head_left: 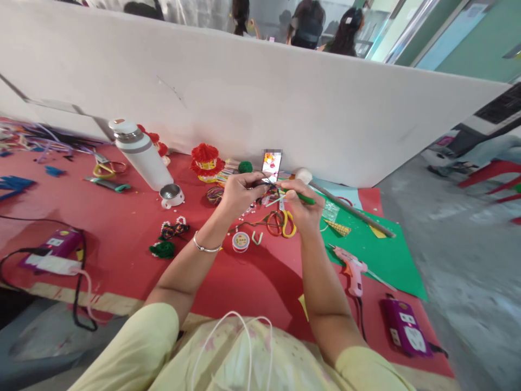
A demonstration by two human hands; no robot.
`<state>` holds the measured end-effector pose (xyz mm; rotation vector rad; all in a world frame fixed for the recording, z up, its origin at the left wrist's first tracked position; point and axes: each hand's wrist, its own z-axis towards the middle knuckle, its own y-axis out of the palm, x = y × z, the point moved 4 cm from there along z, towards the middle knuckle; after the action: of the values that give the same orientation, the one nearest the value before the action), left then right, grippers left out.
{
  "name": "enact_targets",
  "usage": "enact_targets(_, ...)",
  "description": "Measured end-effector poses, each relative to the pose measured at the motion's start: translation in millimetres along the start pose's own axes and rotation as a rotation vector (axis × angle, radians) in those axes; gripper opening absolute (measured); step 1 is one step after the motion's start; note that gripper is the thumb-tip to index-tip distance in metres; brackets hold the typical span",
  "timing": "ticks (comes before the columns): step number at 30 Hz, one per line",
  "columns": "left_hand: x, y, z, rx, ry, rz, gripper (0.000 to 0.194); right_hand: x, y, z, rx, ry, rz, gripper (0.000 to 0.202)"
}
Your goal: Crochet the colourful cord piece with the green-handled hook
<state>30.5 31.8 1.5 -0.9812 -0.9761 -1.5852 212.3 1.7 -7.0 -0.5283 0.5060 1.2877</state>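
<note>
Both hands are raised over the middle of the red table, fingertips close together. My left hand (241, 194) pinches a small dark piece (264, 185) too small to make out. A tool with a green handle (306, 199) is held in my right hand (304, 209), its thin end pointing at that piece. Scissors with red and yellow handles (288, 224) lie beneath the hands, and a phone (271, 164) leans on the white partition just beyond. Nearer to me are a white spool (241, 242) and a bent pale green piece (256, 238).
A white bottle (144, 157) and metal cup (171, 195) stand at left, near a red yarn ornament (205, 162). At right, a pink glue gun (353, 269) lies by a green sheet (391, 260) and purple power strip (407, 328). Another purple strip (61, 244) is at left.
</note>
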Motion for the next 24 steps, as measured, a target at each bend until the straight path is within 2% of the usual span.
enact_targets(3, -2, 6.5, -2, 0.086, 0.039, -0.006, 0.023, -11, 4, -4, 0.043, -0.210, -0.299, 0.019)
enact_targets(5, -7, 13.0, -3, 0.033, -0.061, -0.130, 0.028, -12, 8, -8, 0.107, -0.253, -0.320, 0.022)
enact_targets(7, -10, 16.7, -4, -0.062, -0.179, -0.226, 0.031, -4, 9, -9, 0.155, -0.147, -0.138, 0.020)
enact_targets(9, -10, 14.5, -4, -0.131, -0.248, -0.236, 0.027, 10, 10, -7, 0.162, 0.062, 0.128, 0.019)
enact_targets(11, -8, 8.1, -3, -0.173, -0.256, -0.180, 0.022, 24, 10, -5, 0.140, 0.264, 0.342, 0.024)
enact_targets(14, -4, -0.5, 0, -0.262, -0.239, -0.055, 0.019, 34, 6, -3, 0.063, 0.419, 0.463, 0.037)
enact_targets(16, -3, -3.9, 1, -0.327, -0.226, 0.021, 0.016, 36, 1, -2, -0.009, 0.456, 0.478, 0.040)
enact_targets(20, 0, -5.9, 4, -0.408, -0.150, 0.163, 0.010, 28, -11, 1, -0.168, 0.445, 0.471, 0.031)
enact_targets(24, 0, -6.0, 6, -0.383, -0.075, 0.308, 0.016, 12, -21, 6, -0.267, 0.390, 0.331, 0.025)
